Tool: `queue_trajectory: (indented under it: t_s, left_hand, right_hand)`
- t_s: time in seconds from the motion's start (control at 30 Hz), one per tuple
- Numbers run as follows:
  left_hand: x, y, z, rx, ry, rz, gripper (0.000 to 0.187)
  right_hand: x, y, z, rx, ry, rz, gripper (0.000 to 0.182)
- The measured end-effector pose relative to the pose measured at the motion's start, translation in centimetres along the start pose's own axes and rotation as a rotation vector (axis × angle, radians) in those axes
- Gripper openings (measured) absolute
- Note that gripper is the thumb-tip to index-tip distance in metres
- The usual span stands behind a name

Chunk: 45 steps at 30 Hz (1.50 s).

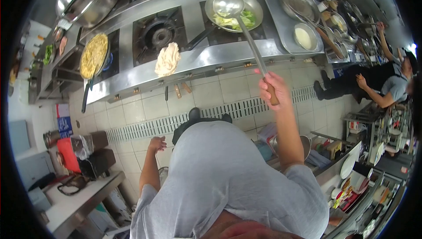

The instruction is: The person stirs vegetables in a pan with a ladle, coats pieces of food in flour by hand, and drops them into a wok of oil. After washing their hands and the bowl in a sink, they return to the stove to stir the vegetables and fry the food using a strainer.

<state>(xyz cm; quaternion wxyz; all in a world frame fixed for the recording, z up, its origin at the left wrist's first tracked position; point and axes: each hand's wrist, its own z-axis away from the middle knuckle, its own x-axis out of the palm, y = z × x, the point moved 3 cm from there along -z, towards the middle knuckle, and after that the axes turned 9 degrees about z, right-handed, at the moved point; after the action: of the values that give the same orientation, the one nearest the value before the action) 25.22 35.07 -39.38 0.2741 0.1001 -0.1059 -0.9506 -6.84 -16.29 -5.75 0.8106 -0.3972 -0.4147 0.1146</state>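
My right hand (273, 88) is closed round the wooden grip of a long metal ladle (252, 41). The ladle's bowl hangs over a frying pan (212, 6) on the stove, and chopped green vegetables (246, 19) lie in that pan. Its dark handle points toward the front left. Down at my left side, away from the stove, my left hand (157, 144) holds nothing, with its fingers loosely apart. A crumpled pale cloth (168, 59) rests on the stove's front edge, between my two hands' sides.
At left, a pan of yellowish food (94, 56) sits on the stove beside a bare burner (159, 35). A metal tray (283, 41) at right carries a container of white stuff (304, 37) and a strainer (299, 2). A co-worker (373, 78) stands further right. Behind me are cluttered counters (83, 199).
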Motion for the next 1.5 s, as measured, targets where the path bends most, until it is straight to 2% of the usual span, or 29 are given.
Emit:
queue_trajectory:
  t_s: [0.3, 0.43, 0.63, 0.73, 0.87, 0.9, 1.0, 1.03, 1.13, 1.27, 1.37, 1.43, 1.5]
  left_hand:
    - [0.8, 0.3, 1.9, 0.006, 0.038, 0.044, 0.039]
    - [0.6, -0.2, 2.0, -0.008, 0.026, 0.057, 0.043]
    - [0.2, -1.6, 1.2, -0.025, 0.024, 0.064, 0.044]
    - [0.1, -1.6, 1.1, -0.041, 0.013, 0.045, 0.044]
    - [-0.3, -1.0, 0.3, -0.058, 0.010, 0.022, 0.044]
    - [-0.4, -0.8, 0.0, -0.047, 0.024, 0.009, 0.044]
    - [-0.5, 0.7, -0.1, -0.009, 0.005, 0.004, 0.044]
    - [-0.6, 1.1, -0.2, -0.011, 0.003, -0.012, 0.044]
    - [-0.4, 2.2, -0.1, 0.008, 0.007, -0.023, 0.043]
    - [0.0, 2.8, -0.1, 0.015, 0.018, -0.032, 0.039]
    - [0.1, 4.4, -1.0, 0.247, -0.033, -0.214, 0.033]
    - [1.7, 8.4, 0.1, 0.852, 0.277, -0.740, 0.025]
    - [6.5, 17.2, 9.3, 0.924, 0.241, -0.621, 0.021]
  right_hand:
    - [2.3, 0.5, 1.4, 0.040, -0.087, -0.067, 0.039]
    - [2.9, 1.0, 4.2, 0.056, -0.083, -0.076, 0.040]
    - [1.9, 2.6, 9.9, 0.097, 0.016, -0.011, 0.041]
    - [2.0, 3.4, 11.6, 0.148, 0.133, 0.030, 0.041]
    - [2.3, 5.3, 11.0, 0.206, 0.217, 0.291, 0.040]
    - [2.4, 6.0, 10.7, 0.203, 0.242, 0.363, 0.034]
    - [1.5, 8.0, 9.8, 0.153, 0.222, 0.688, 0.029]
    - [2.1, 7.8, 9.8, 0.219, 0.275, 0.811, 0.026]
    - [2.3, 8.2, 10.3, 0.088, 0.323, 1.030, 0.026]
    - [1.6, 8.9, 11.0, 0.072, 0.364, 0.842, 0.030]
    - [1.1, 8.8, 11.4, 0.083, 0.349, 0.730, 0.033]
    - [0.7, 9.0, 11.5, 0.070, 0.326, 0.633, 0.036]
    - [0.7, 9.1, 11.9, 0.074, 0.339, 0.568, 0.037]
